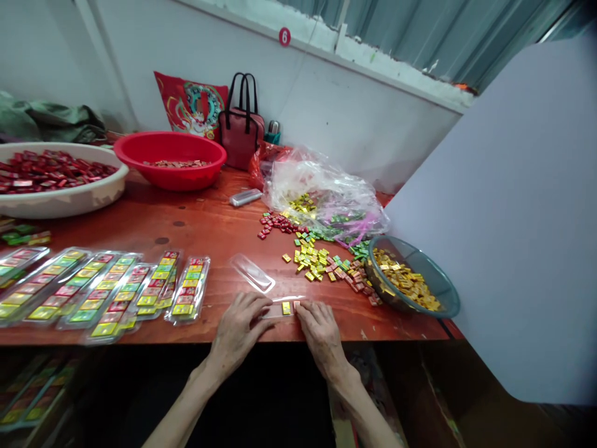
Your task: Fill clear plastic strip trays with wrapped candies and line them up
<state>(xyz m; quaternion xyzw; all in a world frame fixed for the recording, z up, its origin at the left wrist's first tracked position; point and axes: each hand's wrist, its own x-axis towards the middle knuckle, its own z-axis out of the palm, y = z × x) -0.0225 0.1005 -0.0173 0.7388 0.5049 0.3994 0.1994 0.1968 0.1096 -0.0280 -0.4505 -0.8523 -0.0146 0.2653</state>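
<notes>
A clear plastic blister tray [274, 309] lies near the front edge of the table. My left hand [237, 328] grips its left end between thumb and fingers. Inside it sits a small yellow foil-wrapped block [286, 308]. At the right end, my right hand [321, 334] has its fingers closed on a small pinkish wrapped block [296, 305], which they partly cover. Just beyond my left hand rests a second clear tray [253, 272] with nothing in it. Loose yellow blocks [313, 260] are scattered past my right hand, among red, green and pinkish ones.
Several filled trays [189, 289] lie in a row at left. Behind them stand a white basin [69, 202] of red blocks and a red basin [172, 177]. A clear plastic bag [303, 177] spills blocks. On the right, a translucent bowl [450, 295] holds golden blocks beside a pale panel [504, 218].
</notes>
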